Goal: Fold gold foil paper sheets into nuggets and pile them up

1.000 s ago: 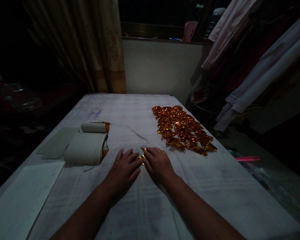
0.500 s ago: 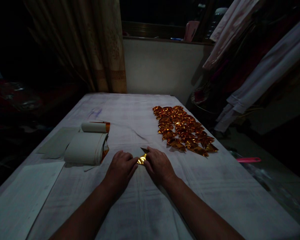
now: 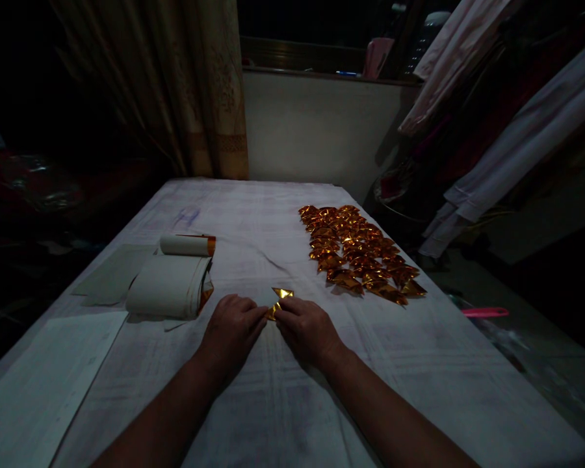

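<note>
Between my hands, just above the tablecloth, is a small piece of shiny gold foil paper (image 3: 283, 293) with a pointed corner sticking out at the far side. My left hand (image 3: 234, 325) pinches its near left end with thumb and forefinger. From the other side my right hand (image 3: 308, 328) grips it, fingers closed and covering much of the folded part. Rows of folded gold foil pieces (image 3: 353, 253) lie at the far right of the table. To the left sits a curled stack of pale-backed foil sheets (image 3: 168, 286), with a smaller roll (image 3: 185, 245) behind it.
A white paper sheet (image 3: 43, 383) lies at the table's left edge, with thin pale sheets (image 3: 114, 273) behind it. The tablecloth (image 3: 283, 403) covers the table. Hanging clothes (image 3: 507, 143) are at the right, a curtain (image 3: 205, 97) at the back left.
My right fingers have shifted slightly left and nearer on the foil, and the pointed corner now shows brighter and more fully. My left hand has hardly moved.
</note>
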`<action>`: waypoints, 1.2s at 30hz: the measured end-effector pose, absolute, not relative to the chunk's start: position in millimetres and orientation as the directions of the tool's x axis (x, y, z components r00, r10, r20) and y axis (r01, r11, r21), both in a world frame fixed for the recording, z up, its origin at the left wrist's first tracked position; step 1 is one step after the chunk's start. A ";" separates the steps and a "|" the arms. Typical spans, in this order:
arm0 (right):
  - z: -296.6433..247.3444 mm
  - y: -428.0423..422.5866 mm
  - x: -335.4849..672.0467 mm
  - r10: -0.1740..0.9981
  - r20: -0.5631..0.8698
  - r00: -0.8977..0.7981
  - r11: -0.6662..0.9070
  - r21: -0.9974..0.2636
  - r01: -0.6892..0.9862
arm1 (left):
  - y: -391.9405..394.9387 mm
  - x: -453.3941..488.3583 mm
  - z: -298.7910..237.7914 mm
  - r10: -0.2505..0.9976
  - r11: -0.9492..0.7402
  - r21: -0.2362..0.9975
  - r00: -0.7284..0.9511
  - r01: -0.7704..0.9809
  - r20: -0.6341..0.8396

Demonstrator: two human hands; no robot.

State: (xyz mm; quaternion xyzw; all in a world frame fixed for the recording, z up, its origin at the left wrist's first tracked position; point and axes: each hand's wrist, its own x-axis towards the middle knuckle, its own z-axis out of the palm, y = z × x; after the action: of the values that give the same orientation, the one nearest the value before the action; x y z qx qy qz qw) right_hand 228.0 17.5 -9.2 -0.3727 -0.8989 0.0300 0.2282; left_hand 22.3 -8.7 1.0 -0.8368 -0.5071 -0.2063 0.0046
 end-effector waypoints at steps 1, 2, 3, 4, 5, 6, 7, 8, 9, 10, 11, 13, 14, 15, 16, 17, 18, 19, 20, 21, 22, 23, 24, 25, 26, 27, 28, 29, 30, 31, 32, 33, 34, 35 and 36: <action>-7.7 16.7 228.2 0.686 0.366 -0.629 0.721 -0.226 0.655 | -8.3 19.8 1.5 0.847 -0.487 0.206 0.402 0.849 0.348; -6.4 16.1 228.4 0.690 0.349 -0.634 0.719 -0.230 0.656 | -7.4 16.9 1.8 0.843 -0.494 0.205 0.409 0.845 0.348; -5.4 15.7 228.6 0.695 0.335 -0.637 0.716 -0.234 0.658 | -6.2 13.7 1.8 0.835 -0.508 0.198 0.422 0.838 0.353; -4.8 15.5 228.7 0.699 0.325 -0.637 0.712 -0.236 0.661 | -4.5 10.4 1.6 0.825 -0.522 0.186 0.438 0.832 0.357; -4.4 15.5 228.7 0.705 0.317 -0.635 0.707 -0.237 0.667 | -2.6 7.2 1.2 0.814 -0.539 0.171 0.458 0.825 0.357; -4.1 15.7 228.5 0.709 0.311 -0.633 0.703 -0.236 0.671 | -0.6 4.5 0.7 0.803 -0.556 0.152 0.481 0.817 0.351; -4.0 16.2 228.2 0.713 0.306 -0.631 0.699 -0.235 0.676 | 1.3 2.3 0.3 0.793 -0.571 0.131 0.503 0.810 0.344; -4.0 16.9 227.7 0.717 0.301 -0.628 0.694 -0.231 0.681 | 3.0 0.9 0.0 0.784 -0.582 0.110 0.519 0.806 0.340; -3.9 17.7 227.2 0.720 0.296 -0.628 0.691 -0.226 0.686 | 4.1 0.3 0.1 0.777 -0.589 0.089 0.531 0.804 0.339; -4.0 18.6 226.4 0.722 0.291 -0.627 0.688 -0.219 0.691 | 4.7 0.5 0.5 0.770 -0.592 0.067 0.540 0.803 0.340; -4.0 19.6 225.7 0.723 0.282 -0.630 0.688 -0.210 0.695 | 4.7 1.4 1.4 0.763 -0.595 0.044 0.547 0.802 0.344; -4.4 21.3 224.2 0.724 0.266 -0.637 0.687 -0.188 0.702 | 3.3 4.3 3.9 0.755 -0.590 0.006 0.549 0.808 0.358; -4.8 22.0 223.5 0.723 0.262 -0.639 0.687 -0.176 0.705 | 2.1 5.9 5.3 0.752 -0.589 -0.007 0.551 0.808 0.361; -5.1 22.3 223.0 0.724 0.262 -0.639 0.686 -0.166 0.709 | 0.9 7.4 6.6 0.749 -0.589 -0.017 0.554 0.808 0.362; -5.3 22.4 222.6 0.723 0.265 -0.637 0.685 -0.158 0.711 | -0.3 8.6 7.5 0.749 -0.587 -0.024 0.555 0.809 0.363; -5.4 22.2 222.3 0.721 0.270 -0.638 0.686 -0.152 0.711 | -1.2 9.6 8.1 0.750 -0.585 -0.029 0.554 0.811 0.361; -5.2 21.7 222.0 0.718 0.275 -0.640 0.689 -0.148 0.710 | -1.7 10.3 8.4 0.752 -0.582 -0.034 0.553 0.813 0.358; -4.8 21.0 221.6 0.714 0.281 -0.641 0.692 -0.146 0.707 | -2.0 10.7 8.3 0.754 -0.579 -0.038 0.553 0.814 0.355; -4.3 20.2 221.2 0.710 0.285 -0.644 0.696 -0.144 0.704 | -2.0 11.1 7.9 0.755 -0.577 -0.040 0.551 0.816 0.355; -3.7 19.3 220.6 0.706 0.291 -0.645 0.699 -0.144 0.700 | -1.8 11.5 7.5 0.756 -0.576 -0.038 0.550 0.817 0.355; -3.3 18.6 219.9 0.703 0.297 -0.646 0.702 -0.146 0.697 | -1.4 11.9 7.1 0.754 -0.579 -0.034 0.550 0.815 0.359; -3.1 18.0 219.2 0.700 0.306 -0.645 0.704 -0.148 0.694 | -1.1 12.6 6.6 0.749 -0.584 -0.029 0.553 0.811 0.365; -3.3 17.7 218.5 0.698 0.314 -0.643 0.705 -0.148 0.693 | -0.7 13.4 6.2 0.743 -0.591 -0.025 0.556 0.807 0.372; -3.8 17.7 217.8 0.696 0.322 -0.642 0.706 -0.145 0.693 | -0.4 14.4 5.8 0.738 -0.596 -0.024 0.559 0.803 0.379; -4.8 18.0 217.3 0.694 0.328 -0.642 0.707 -0.138 0.694 | -0.2 15.6 5.4 0.732 -0.601 -0.025 0.563 0.799 0.384; -5.9 18.4 216.9 0.693 0.332 -0.640 0.706 -0.128 0.697 | -0.1 16.7 5.0 0.726 -0.604 -0.027 0.564 0.797 0.393; -7.1 19.0 216.8 0.689 0.337 -0.642 0.707 -0.117 0.698 | 0.0 17.8 4.5 0.720 -0.607 -0.027 0.564 0.794 0.406; -8.3 19.6 216.9 0.686 0.342 -0.643 0.708 -0.108 0.698 | 0.0 18.6 4.0 0.713 -0.609 -0.021 0.559 0.793 0.423; -9.1 20.1 217.1 0.682 0.346 -0.644 0.709 -0.101 0.697 | 0.0 19.2 3.6 0.706 -0.613 -0.011 0.554 0.790 0.441; -9.6 20.5 217.5 0.678 0.349 -0.646 0.712 -0.096 0.695 | 0.0 19.5 3.2 0.700 -0.619 0.002 0.550 0.786 0.454; -9.7 20.8 217.9 0.677 0.351 -0.647 0.713 -0.093 0.695 | 0.0 19.4 2.9 0.700 -0.623 0.017 0.548 0.782 0.458; -9.5 20.8 218.3 0.676 0.351 -0.648 0.713 -0.090 0.695 | 0.0 19.2 2.6 0.702 -0.627 0.030 0.548 0.779 0.454; -9.1 20.7 218.6 0.677 0.350 -0.647 0.712 -0.088 0.697 | 0.1 18.9 2.3 0.709 -0.628 0.040 0.549 0.778 0.443; -8.5 20.5 218.8 0.679 0.349 -0.647 0.710 -0.088 0.698 | 0.2 18.6 1.9 0.717 -0.627 0.049 0.551 0.778 0.428; -8.1 20.3 218.8 0.679 0.350 -0.646 0.710 -0.090 0.698 | 0.4 18.5 1.3 0.724 -0.623 0.056 0.548 0.780 0.419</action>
State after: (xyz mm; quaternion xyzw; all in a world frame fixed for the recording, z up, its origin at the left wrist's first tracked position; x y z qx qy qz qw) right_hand 218.8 20.3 -8.1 -0.3796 -0.9067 -0.0263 0.1820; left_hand 18.5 0.4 1.3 -0.8771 -0.4288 -0.2054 0.0684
